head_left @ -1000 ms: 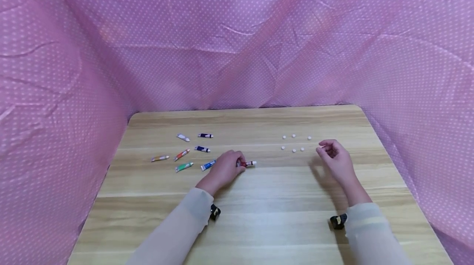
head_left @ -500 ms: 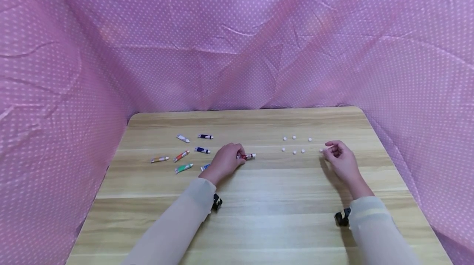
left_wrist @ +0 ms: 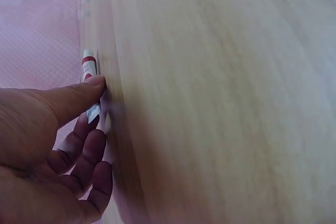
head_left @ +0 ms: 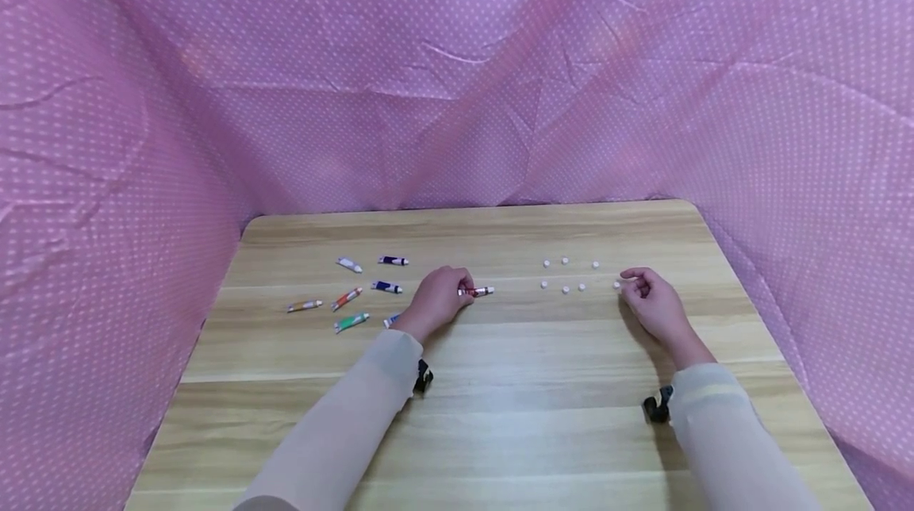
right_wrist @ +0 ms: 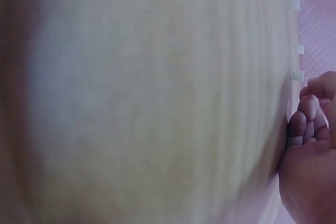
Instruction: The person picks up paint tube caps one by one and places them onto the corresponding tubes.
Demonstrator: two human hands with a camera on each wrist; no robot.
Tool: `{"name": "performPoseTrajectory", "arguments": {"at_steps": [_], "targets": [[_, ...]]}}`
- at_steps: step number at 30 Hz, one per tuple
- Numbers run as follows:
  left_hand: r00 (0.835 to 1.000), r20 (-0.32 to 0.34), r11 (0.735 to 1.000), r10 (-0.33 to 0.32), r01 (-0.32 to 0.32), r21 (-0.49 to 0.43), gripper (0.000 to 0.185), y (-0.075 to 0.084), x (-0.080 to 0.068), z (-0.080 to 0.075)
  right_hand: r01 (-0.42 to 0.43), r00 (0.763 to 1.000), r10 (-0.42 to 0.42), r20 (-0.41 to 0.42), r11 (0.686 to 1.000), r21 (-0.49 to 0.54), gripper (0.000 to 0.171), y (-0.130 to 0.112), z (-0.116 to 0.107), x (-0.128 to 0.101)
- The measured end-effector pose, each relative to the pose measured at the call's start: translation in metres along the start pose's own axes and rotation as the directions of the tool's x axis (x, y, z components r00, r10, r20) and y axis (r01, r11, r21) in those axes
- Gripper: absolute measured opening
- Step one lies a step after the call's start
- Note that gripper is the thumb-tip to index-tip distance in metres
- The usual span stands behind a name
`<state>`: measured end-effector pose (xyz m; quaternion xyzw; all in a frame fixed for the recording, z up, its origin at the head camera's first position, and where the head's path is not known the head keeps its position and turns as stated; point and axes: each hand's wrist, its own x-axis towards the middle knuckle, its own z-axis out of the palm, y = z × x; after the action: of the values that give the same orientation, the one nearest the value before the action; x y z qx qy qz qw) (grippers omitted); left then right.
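A small red-and-white paint tube [head_left: 484, 290] with a white cap is pinched between the thumb and fingers of my left hand [head_left: 437, 301]. The left wrist view shows the same tube [left_wrist: 89, 66] poking out beyond the thumb, its crimped end below. On the right, my right hand [head_left: 655, 306] hovers low over the table, fingers loosely curled, with nothing seen in its grasp. Just left of its fingertips lies a small white cap [head_left: 616, 285]; whether they touch is hard to tell. Several similar caps [head_left: 566, 290] lie to the left of it.
Several paint tubes lie left of my left hand: white [head_left: 349, 265], two dark blue [head_left: 387, 287], orange [head_left: 347, 299], ochre [head_left: 305, 306] and green [head_left: 351, 323]. A blue tube [head_left: 390, 321] is partly hidden by the left hand. Pink dotted cloth [head_left: 457, 98] surrounds the wooden table [head_left: 543, 432].
My left hand has moved slightly away from me with the red tube. The right hand has shifted a little to the right, and a white cap now shows beside its fingertips.
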<state>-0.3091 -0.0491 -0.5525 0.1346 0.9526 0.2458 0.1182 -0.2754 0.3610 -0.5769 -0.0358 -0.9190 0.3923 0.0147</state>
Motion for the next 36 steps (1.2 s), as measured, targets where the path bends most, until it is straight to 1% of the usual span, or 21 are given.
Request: {"name": "performPoseTrajectory", "arguments": {"at_steps": [4,7,13,17,20,23,26,29,33,36], "targets": [[1.0,-0.009,1.0,-0.014,0.014,-0.01,0.01,-0.001,0.003,0.002,-0.007,1.0,0.007,0.001,0.999,-0.035,0.029,0.003,0.001,0.003],[0.999,-0.027,1.0,-0.024,0.024,-0.019,0.014,-0.002,0.003,0.002,-0.018,1.0,0.018,0.0,0.999,-0.041,0.029,0.004,0.003,0.005],[0.997,-0.07,0.998,-0.044,0.041,-0.038,0.033,-0.001,0.001,0.002,-0.026,1.0,0.026,0.005,0.998,-0.06,0.032,0.003,0.005,0.008],[0.992,-0.099,0.995,-0.072,0.066,-0.07,0.043,0.001,-0.006,0.002,-0.016,1.0,0.017,0.004,0.996,-0.085,0.032,0.004,0.005,0.008],[0.983,-0.133,0.984,-0.129,0.111,-0.141,0.043,0.001,-0.017,0.001,-0.013,1.0,0.014,0.009,0.995,-0.098,0.033,0.004,0.005,0.008],[0.966,-0.169,0.962,-0.197,0.157,-0.224,0.042,-0.002,-0.033,-0.003,-0.012,1.0,0.013,0.011,0.994,-0.107,0.032,0.003,0.005,0.007],[0.951,-0.182,0.938,-0.252,0.193,-0.287,0.042,-0.008,-0.051,-0.01,-0.009,1.0,0.011,0.017,0.994,-0.112,0.031,0.002,0.005,0.008],[0.937,-0.189,0.924,-0.294,0.228,-0.306,0.041,-0.016,-0.069,-0.015,-0.003,1.0,0.005,0.02,0.993,-0.119,0.029,0.002,0.006,0.007],[0.918,-0.194,0.906,-0.346,0.274,-0.321,0.038,-0.03,-0.088,-0.018,0.001,1.0,0.001,0.018,0.992,-0.127,0.026,0.002,0.006,0.007],[0.908,-0.199,0.894,-0.369,0.288,-0.343,0.038,-0.042,-0.101,-0.018,0.001,1.0,0.001,0.015,0.992,-0.127,0.026,0.003,0.005,0.007]]}}
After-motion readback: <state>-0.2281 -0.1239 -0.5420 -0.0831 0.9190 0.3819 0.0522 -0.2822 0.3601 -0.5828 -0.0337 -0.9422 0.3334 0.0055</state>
